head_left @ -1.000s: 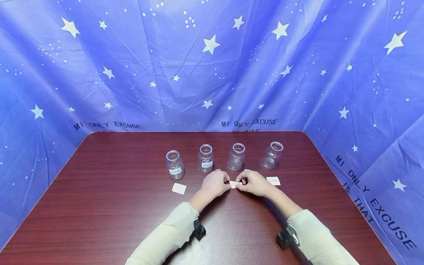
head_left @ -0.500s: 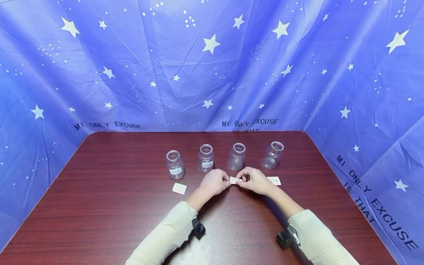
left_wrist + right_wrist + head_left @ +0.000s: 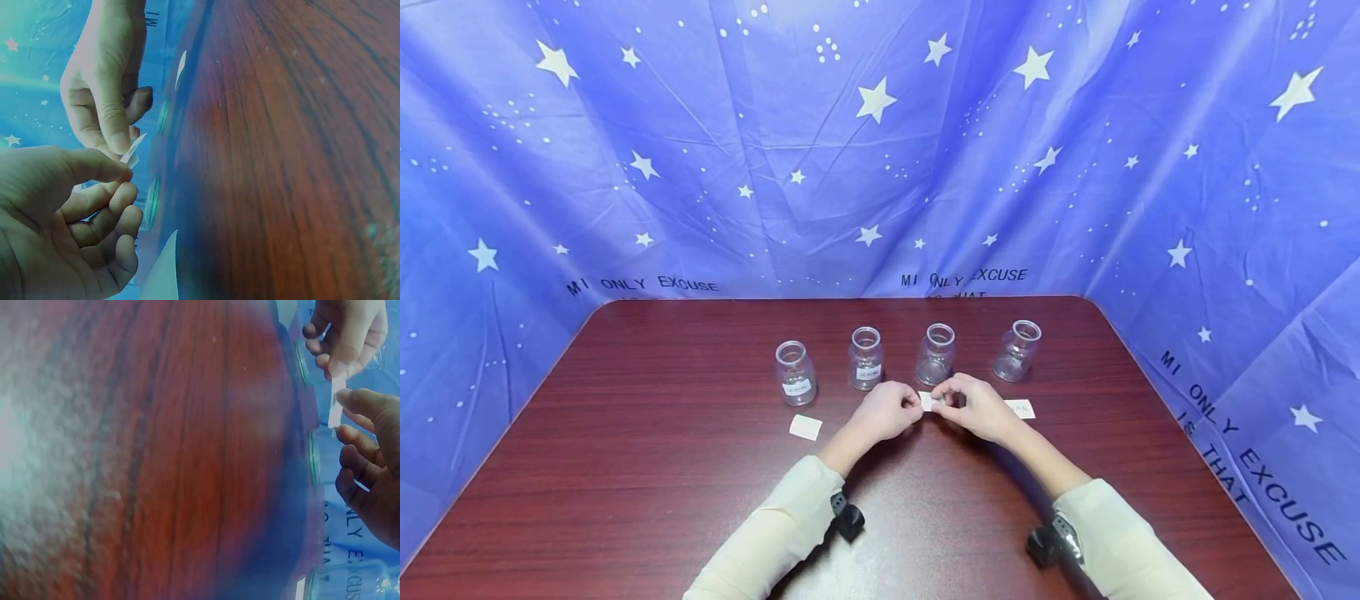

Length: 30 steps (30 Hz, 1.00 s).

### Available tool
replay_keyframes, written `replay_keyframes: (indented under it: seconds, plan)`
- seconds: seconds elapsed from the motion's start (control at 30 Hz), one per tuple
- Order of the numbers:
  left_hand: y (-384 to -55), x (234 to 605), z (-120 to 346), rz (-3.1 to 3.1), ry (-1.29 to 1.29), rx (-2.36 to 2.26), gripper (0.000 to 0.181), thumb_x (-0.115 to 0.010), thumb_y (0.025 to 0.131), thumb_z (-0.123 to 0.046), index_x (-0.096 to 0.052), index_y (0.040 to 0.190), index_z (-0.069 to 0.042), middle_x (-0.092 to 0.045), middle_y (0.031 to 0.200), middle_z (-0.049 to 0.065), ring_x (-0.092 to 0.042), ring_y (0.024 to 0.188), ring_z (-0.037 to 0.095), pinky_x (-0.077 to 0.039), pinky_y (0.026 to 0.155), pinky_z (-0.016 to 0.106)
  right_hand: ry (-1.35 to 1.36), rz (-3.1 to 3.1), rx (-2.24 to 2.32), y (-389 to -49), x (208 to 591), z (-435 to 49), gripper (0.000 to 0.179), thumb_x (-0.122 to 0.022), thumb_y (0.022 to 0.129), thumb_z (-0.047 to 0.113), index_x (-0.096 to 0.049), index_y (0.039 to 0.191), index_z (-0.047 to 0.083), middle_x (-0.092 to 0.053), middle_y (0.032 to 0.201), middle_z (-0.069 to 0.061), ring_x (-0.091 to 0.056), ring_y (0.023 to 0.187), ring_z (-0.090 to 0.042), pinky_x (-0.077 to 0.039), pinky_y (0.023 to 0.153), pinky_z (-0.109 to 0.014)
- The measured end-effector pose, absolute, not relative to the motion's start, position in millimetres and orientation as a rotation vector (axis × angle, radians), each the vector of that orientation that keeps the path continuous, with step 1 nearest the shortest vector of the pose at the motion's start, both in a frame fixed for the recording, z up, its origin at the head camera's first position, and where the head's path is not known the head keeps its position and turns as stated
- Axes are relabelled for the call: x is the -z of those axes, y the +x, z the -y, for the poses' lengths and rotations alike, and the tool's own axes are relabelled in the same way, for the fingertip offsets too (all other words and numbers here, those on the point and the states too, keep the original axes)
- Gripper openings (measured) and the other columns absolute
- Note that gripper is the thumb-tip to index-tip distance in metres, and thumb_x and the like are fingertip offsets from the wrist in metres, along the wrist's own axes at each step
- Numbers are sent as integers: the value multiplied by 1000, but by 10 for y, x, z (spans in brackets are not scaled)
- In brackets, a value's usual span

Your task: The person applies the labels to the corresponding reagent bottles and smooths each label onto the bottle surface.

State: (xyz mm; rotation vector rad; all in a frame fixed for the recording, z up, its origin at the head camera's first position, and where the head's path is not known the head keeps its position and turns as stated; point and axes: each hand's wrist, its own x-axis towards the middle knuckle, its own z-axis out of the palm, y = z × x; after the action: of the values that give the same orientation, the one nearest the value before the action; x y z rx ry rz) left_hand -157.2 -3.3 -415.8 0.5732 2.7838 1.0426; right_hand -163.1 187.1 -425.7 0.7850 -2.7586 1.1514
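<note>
Paper label pinched at opposite ends by my left hand and right hand, probably to keep it flat; glass jar stands just beyond.

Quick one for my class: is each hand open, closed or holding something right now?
Left hand: holding, pinching one end of a small white label.
Right hand: holding, pinching the same label.

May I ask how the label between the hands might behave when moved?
The label looks paper-thin edge-on, so it is probably light and floppy. Pinched by both the left hand and right hand, it might crease or tear if pulled.
</note>
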Motion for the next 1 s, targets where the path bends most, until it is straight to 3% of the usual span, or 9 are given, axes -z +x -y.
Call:
replay_keyframes:
  seconds: [0.13, 0.4, 1.0]
  plan:
    - [-1570, 4152, 38, -2763, 597, -1083, 11, -62, 85, -15, -66, 75, -12, -56, 67, -8, -47, 62, 3, -39, 61, 18, 818, 2709, -1112, -1597, 4237, -1833, 9, -74, 78, 14, -69, 86, 14, -57, 74, 5, -49, 66, -3, -43, 60, -20]
    - [-1560, 4141, 47, -2752, 626, -1140, 12, -62, 89, -20, -69, 87, -11, -67, 92, 0, -57, 88, 11, -46, 82, 26, 815, 2698, -1132, -1561, 4162, -1810, 7, -73, 79, 14, -71, 85, 15, -58, 74, 7, -47, 65, 1, -42, 58, -19]
    - [-1585, 4157, 116, -2710, 711, -1260, 12, -64, 88, -22, -71, 88, -12, -65, 86, -1, -54, 76, 7, -44, 72, 19, 801, 2692, -1166, -1554, 4143, -1822, 8, -73, 80, 17, -73, 88, 17, -64, 79, 6, -47, 68, -1, -41, 58, -18]
